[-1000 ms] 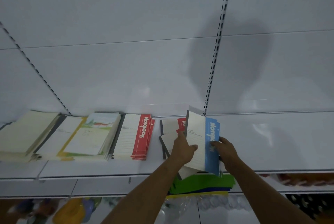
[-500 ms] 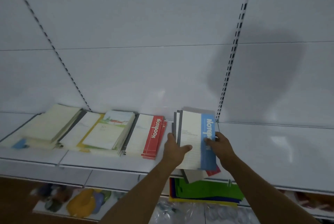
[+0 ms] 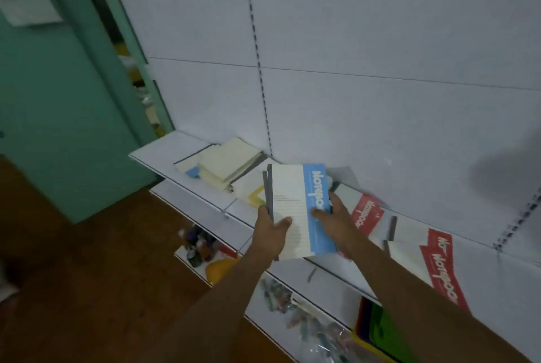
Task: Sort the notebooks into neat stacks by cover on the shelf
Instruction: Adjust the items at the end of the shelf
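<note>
- Both hands hold a small bundle of white notebooks with a blue title band (image 3: 301,210) above the white metal shelf (image 3: 164,147): the left hand (image 3: 268,235) curls round the grey spine edge, thumb on the cover; the right hand (image 3: 332,220) pinches the blue side.
- Done, I judge: a pile of cream-covered notebooks (image 3: 225,162) at the shelf's far end.
- Left: the red-banded notebooks (image 3: 439,269) lie apart and askew; the blur may hide others.
</note>
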### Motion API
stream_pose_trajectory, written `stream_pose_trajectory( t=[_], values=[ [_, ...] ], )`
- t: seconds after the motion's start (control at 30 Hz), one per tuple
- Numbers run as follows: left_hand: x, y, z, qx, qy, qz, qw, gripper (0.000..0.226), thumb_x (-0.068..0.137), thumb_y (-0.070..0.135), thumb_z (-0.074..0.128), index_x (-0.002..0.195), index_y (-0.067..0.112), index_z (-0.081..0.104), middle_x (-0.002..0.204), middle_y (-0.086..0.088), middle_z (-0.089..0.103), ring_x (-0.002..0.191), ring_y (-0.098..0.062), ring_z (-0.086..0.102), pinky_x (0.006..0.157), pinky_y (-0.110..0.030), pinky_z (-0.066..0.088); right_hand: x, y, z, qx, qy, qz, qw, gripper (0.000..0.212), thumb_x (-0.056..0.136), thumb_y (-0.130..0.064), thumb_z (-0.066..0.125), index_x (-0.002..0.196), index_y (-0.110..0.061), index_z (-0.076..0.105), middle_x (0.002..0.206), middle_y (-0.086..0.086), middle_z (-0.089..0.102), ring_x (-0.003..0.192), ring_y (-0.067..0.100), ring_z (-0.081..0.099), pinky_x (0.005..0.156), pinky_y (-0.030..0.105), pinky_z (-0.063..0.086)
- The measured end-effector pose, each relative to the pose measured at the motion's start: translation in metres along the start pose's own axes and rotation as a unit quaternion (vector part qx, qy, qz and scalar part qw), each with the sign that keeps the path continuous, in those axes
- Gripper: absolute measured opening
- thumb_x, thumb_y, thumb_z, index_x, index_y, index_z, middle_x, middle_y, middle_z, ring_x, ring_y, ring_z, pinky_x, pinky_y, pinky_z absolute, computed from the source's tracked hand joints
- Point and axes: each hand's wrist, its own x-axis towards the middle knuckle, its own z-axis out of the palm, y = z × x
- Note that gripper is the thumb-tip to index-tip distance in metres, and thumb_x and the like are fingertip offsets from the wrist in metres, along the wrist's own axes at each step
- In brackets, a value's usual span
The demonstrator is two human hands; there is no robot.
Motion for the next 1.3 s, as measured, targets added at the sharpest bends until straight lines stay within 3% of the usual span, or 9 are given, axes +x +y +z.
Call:
stream_pose_trajectory(
  t=[0.1, 0.2, 0.3, 0.4, 0.63, 0.73, 0.83, 1.07, 1.3],
  values=[
    [0.012, -0.013, -0.063, -0.001, 0.053, 0.001, 0.999, 0.028, 0.092, 0.018, 0.062, 0.109, 0.011, 0.041, 0.111, -0.010, 0.058, 0.097, -0.022, 0.059, 0.072, -0.031, 0.050, 0.009, -0.019, 0.067, -0.038, -0.042, -0.009, 0.998, 0.041, 0.090, -0.013, 0.063, 0.127, -0.018, 0.046, 0.113, 0.005, 0.059, 0.093, 0.022, 0.061, 0.078, 0.034, 0.047],
    [0.018, -0.024, -0.128, -0.009, 0.088, -0.004, 0.996, 0.032, 0.090, 0.017, 0.065, 0.110, 0.014, 0.040, 0.111, -0.006, 0.058, 0.096, -0.019, 0.058, 0.076, -0.033, 0.052, 0.017, -0.035, 0.137, -0.061, -0.081, -0.020, 0.995, 0.039, 0.089, -0.014, 0.063, 0.125, -0.018, 0.047, 0.115, 0.007, 0.060, 0.095, 0.026, 0.062, 0.081, 0.038, 0.050],
    [0.027, -0.039, -0.207, -0.007, 0.136, -0.031, 0.990, 0.036, 0.090, 0.023, 0.064, 0.114, 0.021, 0.038, 0.110, 0.004, 0.054, 0.099, -0.015, 0.057, 0.077, -0.030, 0.053, 0.023, -0.054, 0.222, -0.075, -0.130, -0.037, 0.988, 0.038, 0.089, -0.014, 0.062, 0.125, -0.019, 0.049, 0.112, 0.005, 0.062, 0.089, 0.023, 0.062, 0.077, 0.034, 0.049],
    [0.034, -0.057, -0.289, -0.039, 0.182, -0.050, 0.981, 0.034, 0.090, 0.025, 0.063, 0.114, 0.022, 0.039, 0.118, 0.001, 0.055, 0.104, -0.019, 0.058, 0.084, -0.042, 0.056, 0.022, -0.075, 0.309, -0.087, -0.175, -0.067, 0.978, 0.033, 0.089, -0.013, 0.060, 0.118, -0.024, 0.049, 0.103, 0.001, 0.060, 0.087, 0.021, 0.061, 0.074, 0.031, 0.047],
    [0.028, -0.091, -0.440, -0.070, 0.257, -0.062, 0.962, 0.042, 0.095, 0.015, 0.053, 0.133, 0.024, 0.037, 0.123, 0.003, 0.053, 0.109, -0.019, 0.052, 0.078, -0.041, 0.054, 0.017, -0.102, 0.477, -0.103, -0.242, -0.105, 0.959, 0.028, 0.085, -0.012, 0.060, 0.112, -0.016, 0.057, 0.102, 0.005, 0.065, 0.085, 0.021, 0.062, 0.072, 0.031, 0.048],
    [0.029, -0.111, -0.477, -0.074, 0.287, -0.066, 0.953, 0.051, 0.093, 0.012, 0.056, 0.137, 0.028, 0.036, 0.129, 0.004, 0.053, 0.113, -0.018, 0.052, 0.089, -0.048, 0.054, 0.019, -0.103, 0.526, -0.111, -0.268, -0.109, 0.951, 0.031, 0.085, -0.010, 0.059, 0.116, -0.015, 0.056, 0.101, 0.006, 0.064, 0.082, 0.020, 0.061, 0.065, 0.027, 0.046],
    [0.037, -0.127, -0.503, -0.075, 0.318, -0.068, 0.943, 0.061, 0.091, 0.009, 0.059, 0.143, 0.026, 0.030, 0.134, 0.004, 0.051, 0.118, -0.017, 0.051, 0.098, -0.049, 0.050, 0.030, -0.098, 0.569, -0.124, -0.296, -0.110, 0.941, 0.030, 0.084, -0.015, 0.059, 0.114, -0.019, 0.056, 0.102, 0.004, 0.065, 0.084, 0.021, 0.063, 0.072, 0.033, 0.051],
    [0.094, -0.152, -0.573, -0.060, 0.353, -0.088, 0.930, 0.065, 0.092, 0.009, 0.058, 0.146, 0.027, 0.027, 0.134, 0.004, 0.049, 0.124, -0.019, 0.049, 0.099, -0.048, 0.048, 0.082, -0.098, 0.674, -0.129, -0.343, -0.105, 0.924, 0.023, 0.089, -0.012, 0.056, 0.111, -0.018, 0.055, 0.099, 0.004, 0.063, 0.079, 0.016, 0.059, 0.062, 0.026, 0.044],
    [0.206, -0.152, -0.636, -0.018, 0.347, -0.101, 0.932, 0.067, 0.091, 0.012, 0.059, 0.148, 0.023, 0.026, 0.138, 0.001, 0.050, 0.127, -0.022, 0.048, 0.100, -0.046, 0.048, 0.171, -0.126, 0.748, -0.115, -0.351, -0.091, 0.925, 0.025, 0.090, -0.012, 0.055, 0.113, -0.019, 0.053, 0.097, 0.002, 0.062, 0.078, 0.016, 0.060, 0.057, 0.025, 0.043]
  ],
)
